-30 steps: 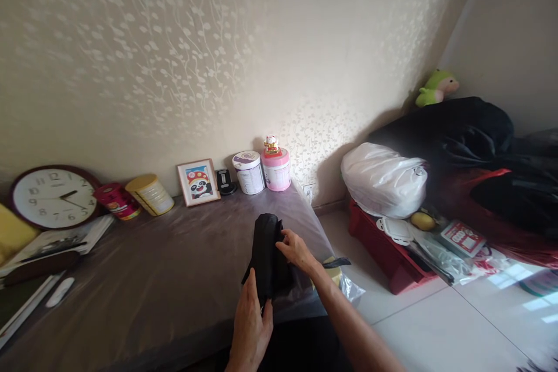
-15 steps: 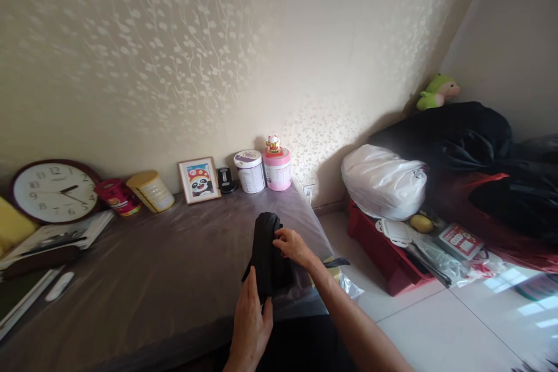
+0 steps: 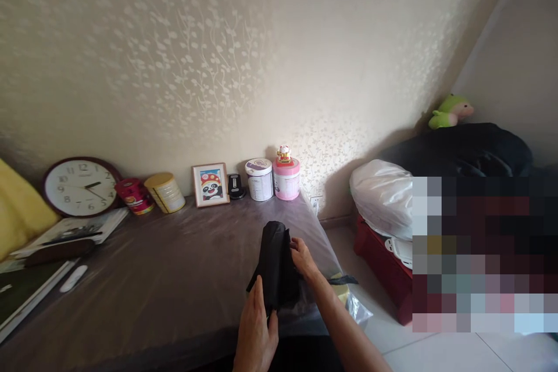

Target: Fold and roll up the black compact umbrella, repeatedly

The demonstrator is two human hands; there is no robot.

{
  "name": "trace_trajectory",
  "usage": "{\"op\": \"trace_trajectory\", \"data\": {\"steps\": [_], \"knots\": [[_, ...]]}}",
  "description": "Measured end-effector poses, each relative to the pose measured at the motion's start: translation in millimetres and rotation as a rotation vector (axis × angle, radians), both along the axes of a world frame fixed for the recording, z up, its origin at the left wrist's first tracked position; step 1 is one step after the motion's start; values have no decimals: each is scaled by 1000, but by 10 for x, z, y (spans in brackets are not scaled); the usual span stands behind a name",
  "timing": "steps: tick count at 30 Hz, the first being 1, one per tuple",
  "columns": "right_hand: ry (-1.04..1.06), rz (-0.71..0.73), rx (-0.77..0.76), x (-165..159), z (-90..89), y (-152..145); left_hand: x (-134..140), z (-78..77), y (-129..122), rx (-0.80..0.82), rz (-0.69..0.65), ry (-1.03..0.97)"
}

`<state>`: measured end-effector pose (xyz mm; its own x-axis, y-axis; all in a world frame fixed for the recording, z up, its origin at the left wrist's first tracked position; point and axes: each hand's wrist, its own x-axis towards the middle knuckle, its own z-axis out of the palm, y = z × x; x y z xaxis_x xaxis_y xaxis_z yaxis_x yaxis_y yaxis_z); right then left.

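Observation:
A black folding umbrella (image 3: 272, 264), its fabric gathered into a long bundle with loose flaps on the right, is held just over the near right part of the table. Around its near end my left hand (image 3: 257, 328) is closed, thumb on the right side and fingers along the left. On the other side my right hand (image 3: 304, 258) pinches the edge of a black fabric flap near the bundle's upper right. The umbrella's handle is mostly hidden by my left hand.
Along the wall stand a clock (image 3: 81, 187), a red tub (image 3: 134, 196), a yellow-lidded can (image 3: 164, 193), a panda picture (image 3: 211, 186) and two canisters. Books and a white remote-like object (image 3: 74, 279) lie left. Beyond the table's right edge, a white bag (image 3: 379, 195) rests on a red box (image 3: 381, 273).
My right fingers have moved a little to the right of the bundle, drawing the flap outward. My left hand keeps its grip. The whole view has shifted slightly.

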<state>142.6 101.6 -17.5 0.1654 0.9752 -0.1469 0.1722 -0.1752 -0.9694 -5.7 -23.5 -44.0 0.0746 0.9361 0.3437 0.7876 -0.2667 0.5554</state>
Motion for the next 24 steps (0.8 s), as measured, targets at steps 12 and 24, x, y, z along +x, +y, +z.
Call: {"op": "trace_trajectory", "data": {"steps": [12, 24], "knots": [[-293, -38, 137, -77, -69, 157, -19, -158, 56, -30, -30, 146], [-478, -205, 254, -479, -188, 216, 273, -172, 76, -39, 227, 440]]}}
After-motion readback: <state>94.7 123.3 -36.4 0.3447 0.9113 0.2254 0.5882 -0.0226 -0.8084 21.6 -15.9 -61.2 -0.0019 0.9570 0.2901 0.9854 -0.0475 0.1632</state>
